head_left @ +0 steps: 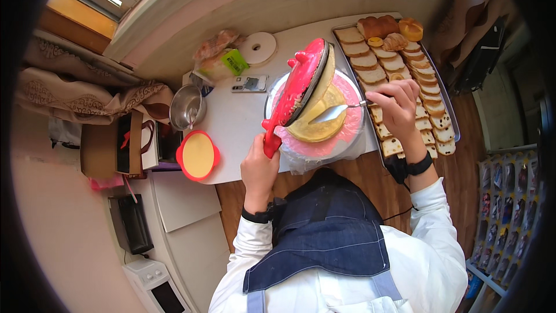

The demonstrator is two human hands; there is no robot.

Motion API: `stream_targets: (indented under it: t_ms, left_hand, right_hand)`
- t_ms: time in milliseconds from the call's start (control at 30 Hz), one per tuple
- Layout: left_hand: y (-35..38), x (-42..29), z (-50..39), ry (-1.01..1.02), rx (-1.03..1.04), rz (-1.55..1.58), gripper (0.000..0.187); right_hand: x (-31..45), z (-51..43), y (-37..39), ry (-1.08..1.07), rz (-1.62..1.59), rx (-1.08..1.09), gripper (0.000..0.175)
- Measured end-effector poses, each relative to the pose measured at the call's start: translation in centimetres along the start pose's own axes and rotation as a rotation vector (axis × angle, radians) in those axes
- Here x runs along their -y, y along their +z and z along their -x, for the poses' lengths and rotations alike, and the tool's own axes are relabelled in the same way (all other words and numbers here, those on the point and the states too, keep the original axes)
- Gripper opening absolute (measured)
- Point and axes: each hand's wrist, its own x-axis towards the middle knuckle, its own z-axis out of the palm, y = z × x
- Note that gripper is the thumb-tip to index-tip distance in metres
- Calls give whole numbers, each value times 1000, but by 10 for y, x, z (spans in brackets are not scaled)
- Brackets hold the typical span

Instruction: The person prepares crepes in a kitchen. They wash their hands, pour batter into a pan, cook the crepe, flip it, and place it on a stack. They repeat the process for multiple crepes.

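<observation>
My left hand (260,171) grips the handle of a red electric crepe maker (302,80). The crepe maker is tipped steeply on edge, its dark plate facing right. A thin yellow crepe (329,71) lies along that plate and hangs towards the surface below. Under it, another round crepe (315,132) rests on a pink, plastic-covered round stand (349,124). My right hand (399,106) holds a small metal spatula (332,114) by its handle, the blade over the lower crepe. Whether the blade touches it I cannot tell. A red dish of pale yellow batter (198,155) sits at the table's left edge.
Right of the stand, a metal tray (454,124) carries rows of sliced bread, a loaf and a croissant. On the white table (226,115) are a steel bowl (187,106), a phone (249,83), a white disc (257,48) and plastic-wrapped food (217,45).
</observation>
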Motion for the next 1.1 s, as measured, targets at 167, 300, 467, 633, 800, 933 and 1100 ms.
stream_targets:
  t_ms: [167,300,467,633,800,933,1100]
  left_hand:
    - [3,-4,-4,-21,16,-38,34]
    - [3,-8,-5,-18,34,-57,35]
    - [5,-15,-6,-30,12,-7,34]
    - [5,-16,-4,-99,37,38,35]
    - [1,-1,3,-161,42,110,35]
    - [-1,24,16,-206,48,165,32]
    - [4,63,38,-389,61,452,26]
  right_hand:
    - [8,-14,-3,-23,58,-47,27]
    - [15,-20,2,-134,128,-4,28]
    - [21,-9,-6,-206,273,96,29]
    - [31,-8,-14,-234,213,53,30]
    - [32,15,-20,-60,162,3,29]
    - [23,55,-25,180,192,-16,29]
    - [33,85,-17,404,50,40,36]
